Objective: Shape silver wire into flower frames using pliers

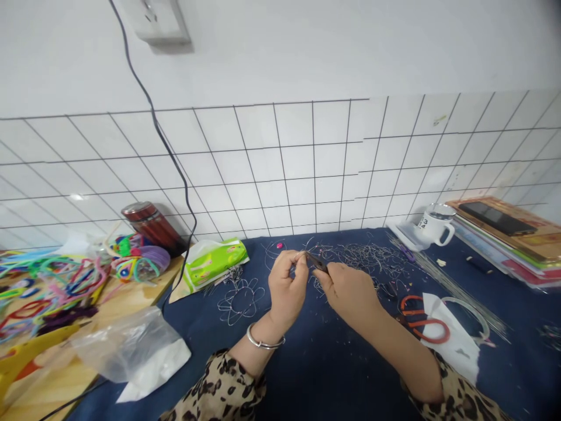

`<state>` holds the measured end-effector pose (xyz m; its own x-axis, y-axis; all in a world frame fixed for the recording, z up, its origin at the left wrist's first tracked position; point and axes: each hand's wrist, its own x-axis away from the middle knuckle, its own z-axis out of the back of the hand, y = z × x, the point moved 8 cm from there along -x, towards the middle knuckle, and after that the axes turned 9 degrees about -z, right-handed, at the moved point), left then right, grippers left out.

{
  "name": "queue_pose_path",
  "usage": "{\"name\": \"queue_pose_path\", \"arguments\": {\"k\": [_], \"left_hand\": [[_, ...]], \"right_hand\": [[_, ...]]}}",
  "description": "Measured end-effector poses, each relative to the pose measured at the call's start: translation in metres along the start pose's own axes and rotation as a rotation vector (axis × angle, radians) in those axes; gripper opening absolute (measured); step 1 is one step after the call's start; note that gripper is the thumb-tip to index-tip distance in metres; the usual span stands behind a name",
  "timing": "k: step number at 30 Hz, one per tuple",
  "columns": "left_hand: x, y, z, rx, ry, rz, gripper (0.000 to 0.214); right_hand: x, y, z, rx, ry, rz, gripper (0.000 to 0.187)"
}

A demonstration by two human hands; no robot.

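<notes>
In the middle of the frame, the left hand point(287, 286) is raised over a dark blue cloth point(333, 368), its thumb and forefinger closed in a pinch; what lies between the fingertips is too small to make out. Just to its right, the right hand point(350, 289) has its fingers wrapped around the handles of dark metal pliers point(319, 265), whose tip points left and meets the left fingertips. Whether the jaws of the tool are fully closed cannot be told.

Left of centre, a flower-shaped loop frame of thin silver wire point(240, 301) lies flat on the cloth, near the left wrist, which wears a silver bangle point(264, 344). Above it sits a bright green tissue pack point(217, 261). Behind the right hand, a loose tangle of thin silver wire point(372, 260) spreads over the cloth.

At the lower right, orange-handled scissors point(424, 331) rest partly over a white sheet of paper point(456, 351). A white lidded mug point(432, 229) stands at the right, beside a stack holding a black phone point(497, 217). At the far left, multicoloured fuzzy craft stems point(52, 280) lie heaped on a pale wooden board point(127, 299), near a dark red metallic flask point(153, 227).
</notes>
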<state>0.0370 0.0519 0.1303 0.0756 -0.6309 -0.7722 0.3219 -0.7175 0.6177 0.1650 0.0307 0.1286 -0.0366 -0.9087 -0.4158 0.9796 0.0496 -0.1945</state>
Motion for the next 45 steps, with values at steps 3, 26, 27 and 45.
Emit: {"name": "queue_pose_path", "arguments": {"k": [3,26,27,45], "left_hand": [[0.000,-0.001,0.000,-0.014,0.009,-0.020,0.013],[-0.006,-0.031,-0.015,0.407,-0.187,0.297,0.014],[-0.007,-0.030,-0.014,0.380,-0.204,0.277,0.015],[-0.012,-0.010,-0.015,0.134,-0.505,0.160,0.018]], "right_hand": [[-0.002,0.003,-0.008,-0.101,-0.122,-0.029,0.044],[0.000,0.018,0.045,0.092,0.220,0.175,0.034],[0.001,0.018,0.049,0.089,0.231,0.180,0.035],[0.001,0.017,0.040,0.162,0.170,0.223,0.033]]}}
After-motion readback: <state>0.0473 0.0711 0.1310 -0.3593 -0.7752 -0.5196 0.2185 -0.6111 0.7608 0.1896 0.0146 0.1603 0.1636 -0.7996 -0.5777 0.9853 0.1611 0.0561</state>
